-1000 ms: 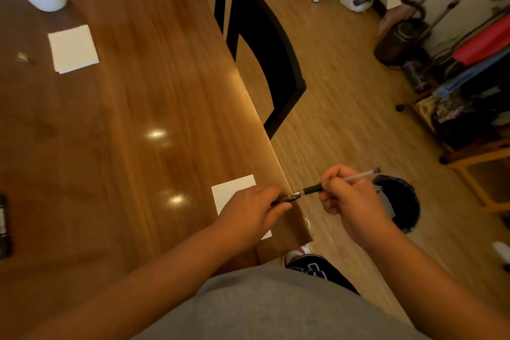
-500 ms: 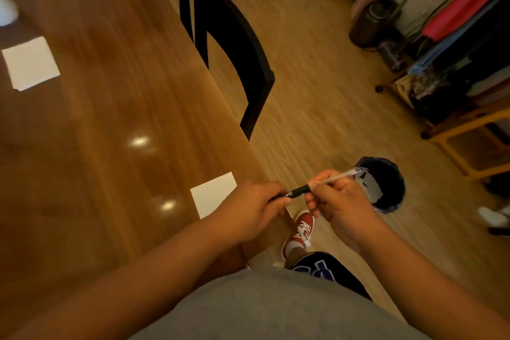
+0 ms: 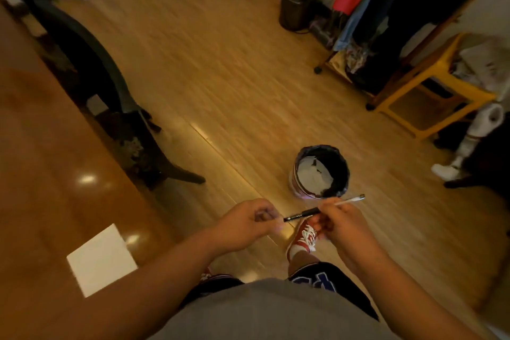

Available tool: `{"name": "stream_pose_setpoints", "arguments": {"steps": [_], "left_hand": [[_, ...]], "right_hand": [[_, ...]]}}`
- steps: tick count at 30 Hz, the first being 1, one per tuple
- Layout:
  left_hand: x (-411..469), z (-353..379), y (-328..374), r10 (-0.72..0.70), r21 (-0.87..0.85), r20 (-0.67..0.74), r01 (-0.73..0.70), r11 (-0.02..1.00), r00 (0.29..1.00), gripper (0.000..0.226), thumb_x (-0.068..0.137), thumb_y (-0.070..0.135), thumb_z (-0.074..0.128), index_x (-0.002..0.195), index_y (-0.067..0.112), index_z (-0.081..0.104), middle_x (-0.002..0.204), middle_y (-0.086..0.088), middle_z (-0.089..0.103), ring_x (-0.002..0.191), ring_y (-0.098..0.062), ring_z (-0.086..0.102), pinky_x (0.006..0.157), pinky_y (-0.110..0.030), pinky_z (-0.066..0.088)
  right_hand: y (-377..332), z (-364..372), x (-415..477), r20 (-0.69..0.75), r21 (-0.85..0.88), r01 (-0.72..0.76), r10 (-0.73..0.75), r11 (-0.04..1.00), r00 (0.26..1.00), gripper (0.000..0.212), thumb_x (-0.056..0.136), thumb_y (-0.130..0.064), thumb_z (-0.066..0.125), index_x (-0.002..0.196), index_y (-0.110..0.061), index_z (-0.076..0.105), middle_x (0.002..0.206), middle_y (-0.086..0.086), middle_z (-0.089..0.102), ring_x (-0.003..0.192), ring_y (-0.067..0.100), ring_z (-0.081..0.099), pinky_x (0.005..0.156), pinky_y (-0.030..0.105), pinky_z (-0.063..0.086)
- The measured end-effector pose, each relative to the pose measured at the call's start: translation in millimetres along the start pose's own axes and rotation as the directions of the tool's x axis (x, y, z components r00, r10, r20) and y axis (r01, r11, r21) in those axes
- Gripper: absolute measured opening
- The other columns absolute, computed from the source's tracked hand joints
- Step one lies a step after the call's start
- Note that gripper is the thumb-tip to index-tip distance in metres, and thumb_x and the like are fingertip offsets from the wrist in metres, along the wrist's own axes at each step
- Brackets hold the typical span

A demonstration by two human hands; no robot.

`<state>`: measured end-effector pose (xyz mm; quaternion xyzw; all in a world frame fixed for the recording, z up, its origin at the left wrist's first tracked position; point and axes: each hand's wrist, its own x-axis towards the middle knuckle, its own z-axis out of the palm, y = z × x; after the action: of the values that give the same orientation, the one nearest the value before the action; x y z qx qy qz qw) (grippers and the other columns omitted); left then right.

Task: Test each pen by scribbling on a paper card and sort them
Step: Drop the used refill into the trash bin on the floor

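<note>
1. Both hands have swung right, off the table [image 3: 41, 146] and out over the floor. The view has turned with them, so the paper card [image 3: 102, 259] now lies near left on the table corner, well apart from the hands.
2. Left hand [image 3: 248, 225]: fingers curled, just clear of the dark tip end of the pen [image 3: 303, 214], which it pinched a second ago. Whether it holds a cap or anything else small, I cannot tell.
3. Right hand [image 3: 342, 226] grips the pen around its middle, pale tail pointing far right.
4. Bin [image 3: 296, 159], black-lined, stands on the floor just beyond the pen.
5. Judgement: scribble test is likely over and this pen is probably a reject bound for the bin.
</note>
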<state>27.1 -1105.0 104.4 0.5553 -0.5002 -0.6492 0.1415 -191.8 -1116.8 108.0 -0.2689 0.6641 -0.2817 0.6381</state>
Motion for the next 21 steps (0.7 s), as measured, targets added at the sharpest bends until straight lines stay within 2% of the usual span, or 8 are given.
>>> {"name": "stream_pose_setpoints", "arguments": {"steps": [2,5,9,11,14,16,18,21], "left_hand": [[37,17,0,-0.072,0.061,-0.078,0.076,0.995,0.994,0.017,0.091,0.032,0.064,0.102,0.019,0.064,0.096,0.0,0.065,0.092,-0.015,0.063,0.084,-0.037,0.052],[87,36,-5,-0.179,0.269,-0.173,0.222,0.937,0.968,0.023,0.092,0.042,0.06,0.106,0.024,0.063,0.097,0.006,0.066,0.088,-0.007,0.062,0.08,-0.031,0.055],[141,52,-7,-0.277,0.363,-0.229,0.346,0.865,0.933,0.023,0.093,0.039,0.06,0.101,0.018,0.065,0.092,0.0,0.068,0.084,-0.015,0.062,0.075,-0.03,0.05],[153,59,-8,-0.311,0.335,-0.247,0.382,0.861,0.918,0.024,0.093,0.035,0.061,0.101,0.013,0.066,0.093,-0.004,0.069,0.086,-0.018,0.063,0.073,-0.027,0.046],[180,80,-28,-0.42,0.218,-0.359,0.512,0.831,0.834,0.023,0.091,0.042,0.06,0.092,0.02,0.068,0.084,0.003,0.071,0.075,-0.006,0.065,0.056,-0.01,0.045],[205,87,-45,-0.499,0.14,-0.393,0.586,0.798,0.773,0.024,0.087,0.045,0.057,0.089,0.023,0.066,0.082,0.005,0.07,0.075,-0.007,0.066,0.065,-0.018,0.053],[238,89,-63,-0.545,0.133,-0.36,0.62,0.773,0.757,0.022,0.085,0.045,0.055,0.09,0.026,0.066,0.085,0.007,0.069,0.082,-0.01,0.065,0.077,-0.03,0.054],[280,93,-101,-0.555,0.178,-0.433,0.671,0.72,0.71,0.018,0.083,0.046,0.056,0.085,0.031,0.064,0.076,0.014,0.065,0.073,-0.001,0.061,0.064,-0.021,0.05]], "right_hand": [[0,-42,32,-0.059,0.031,-0.051,0.053,0.998,0.997,0.018,0.095,-0.01,0.055,0.081,-0.002,0.062,0.059,0.012,0.066,0.046,0.016,0.058,0.038,0.025,0.042],[0,-94,83,-0.081,0.047,-0.108,0.111,0.993,0.99,0.019,0.094,-0.014,0.059,0.08,-0.003,0.064,0.06,0.014,0.066,0.046,0.018,0.059,0.037,0.026,0.042],[0,-142,158,-0.085,0.021,-0.202,0.203,0.979,0.975,0.021,0.095,-0.01,0.055,0.077,-0.003,0.063,0.056,0.011,0.065,0.043,0.016,0.058,0.035,0.023,0.042],[2,-153,190,-0.101,0.02,-0.232,0.233,0.973,0.967,0.017,0.095,-0.01,0.055,0.081,-0.003,0.063,0.056,0.009,0.066,0.043,0.014,0.059,0.034,0.022,0.042],[23,-163,255,-0.119,-0.028,-0.313,0.308,0.949,0.944,0.015,0.094,-0.012,0.057,0.082,-0.004,0.062,0.057,0.01,0.066,0.045,0.017,0.058,0.034,0.023,0.041],[43,-164,299,-0.134,-0.039,-0.37,0.362,0.928,0.922,0.017,0.094,-0.013,0.057,0.081,-0.004,0.061,0.052,0.007,0.065,0.041,0.018,0.056,0.033,0.023,0.04],[66,-164,345,-0.15,-0.02,-0.415,0.408,0.909,0.901,0.019,0.095,-0.014,0.055,0.08,-0.004,0.06,0.048,0.004,0.063,0.035,0.015,0.054,0.033,0.02,0.038],[108,-155,405,-0.172,-0.003,-0.473,0.465,0.881,0.868,0.019,0.094,-0.015,0.052,0.082,-0.003,0.057,0.044,0.003,0.061,0.032,0.012,0.051,0.032,0.017,0.037]]}}
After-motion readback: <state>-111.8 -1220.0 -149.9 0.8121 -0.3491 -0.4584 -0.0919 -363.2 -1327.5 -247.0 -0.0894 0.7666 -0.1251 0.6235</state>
